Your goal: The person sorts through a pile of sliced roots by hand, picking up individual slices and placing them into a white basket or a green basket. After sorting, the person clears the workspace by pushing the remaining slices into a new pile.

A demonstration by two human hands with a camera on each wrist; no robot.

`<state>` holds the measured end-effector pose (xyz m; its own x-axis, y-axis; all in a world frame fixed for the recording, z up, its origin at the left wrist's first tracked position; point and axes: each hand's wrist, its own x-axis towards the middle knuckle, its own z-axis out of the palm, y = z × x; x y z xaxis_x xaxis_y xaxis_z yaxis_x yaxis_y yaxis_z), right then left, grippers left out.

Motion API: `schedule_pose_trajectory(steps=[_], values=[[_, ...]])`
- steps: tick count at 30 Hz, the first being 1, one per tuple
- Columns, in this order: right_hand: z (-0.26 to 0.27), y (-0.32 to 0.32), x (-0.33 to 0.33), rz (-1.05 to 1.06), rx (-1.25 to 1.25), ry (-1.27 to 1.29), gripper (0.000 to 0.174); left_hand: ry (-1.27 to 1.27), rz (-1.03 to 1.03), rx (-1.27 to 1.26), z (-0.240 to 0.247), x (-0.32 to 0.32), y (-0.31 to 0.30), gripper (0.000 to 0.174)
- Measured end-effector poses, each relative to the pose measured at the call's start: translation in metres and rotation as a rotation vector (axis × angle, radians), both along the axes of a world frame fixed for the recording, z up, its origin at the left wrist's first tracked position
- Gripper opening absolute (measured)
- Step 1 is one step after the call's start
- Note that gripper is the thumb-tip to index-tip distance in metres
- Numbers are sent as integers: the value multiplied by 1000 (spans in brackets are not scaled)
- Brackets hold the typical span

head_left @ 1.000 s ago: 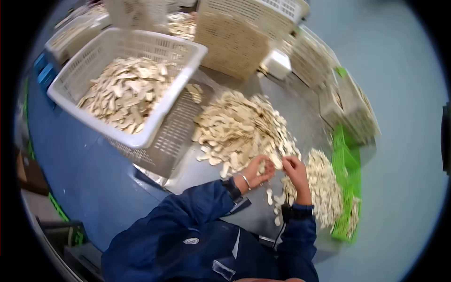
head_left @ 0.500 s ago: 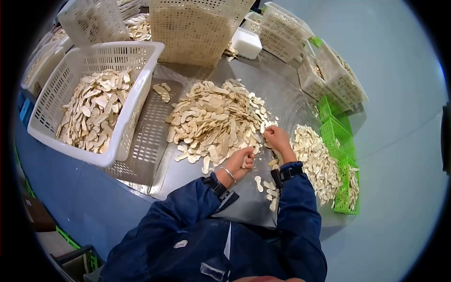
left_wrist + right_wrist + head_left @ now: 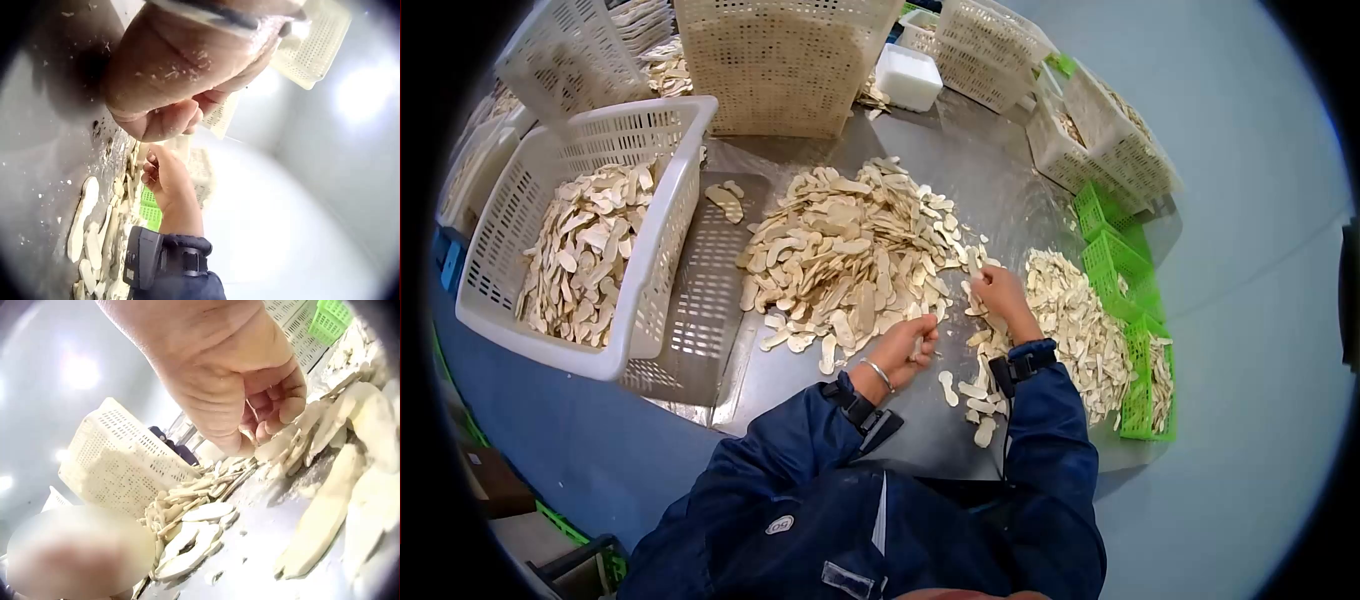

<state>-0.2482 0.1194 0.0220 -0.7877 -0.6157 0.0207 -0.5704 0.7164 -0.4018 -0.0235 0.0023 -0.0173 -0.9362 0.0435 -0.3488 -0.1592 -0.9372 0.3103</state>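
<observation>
A large heap of pale dried slices [image 3: 830, 240], shaped like lengthwise-cut mushrooms, lies on the metal table. My left hand [image 3: 905, 350] is curled at the heap's near edge, and a pale slice [image 3: 918, 346] shows between its fingers; the left wrist view hides the slice behind the palm. To its right, my right hand [image 3: 1002, 295] reaches down among loose slices at the heap's right edge. In the right wrist view its thumb and fingers pinch the edge of a mushroom slice [image 3: 272, 449]. Several longer slices [image 3: 325, 519] lie beside those fingertips.
A white basket [image 3: 550, 345] of slices stands at left. Beige crates [image 3: 780, 70] and a white box [image 3: 908, 78] are at the back. A second, smaller-pieced pile [image 3: 1080, 330] lies right, beside green baskets [image 3: 1120, 275]. Loose slices [image 3: 980, 400] lie near my right sleeve.
My hands, earlier close together at a slice, have moved apart. The left fingers have curled in, and the right hand has gone to the heap's right edge. The head view has shifted.
</observation>
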Motion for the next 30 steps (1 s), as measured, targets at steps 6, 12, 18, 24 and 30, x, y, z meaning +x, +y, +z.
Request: schedule_pose_trajectory(steps=[6,12,18,24,30], values=[[2,17,-28,-121,64,225,34,-8,3,-48,3,0,2,11],[-5,-18,-33,82,29,297,42,-36,7,-66,12,2,3,7],[-19,-24,-31,226,-23,365,43,-10,-10,-73,2,0,3,7],[-2,4,-19,266,-6,164,32,-7,-4,-75,7,0,5,7],[2,33,-15,79,-184,-48,31,-30,11,-71,10,1,6,7]])
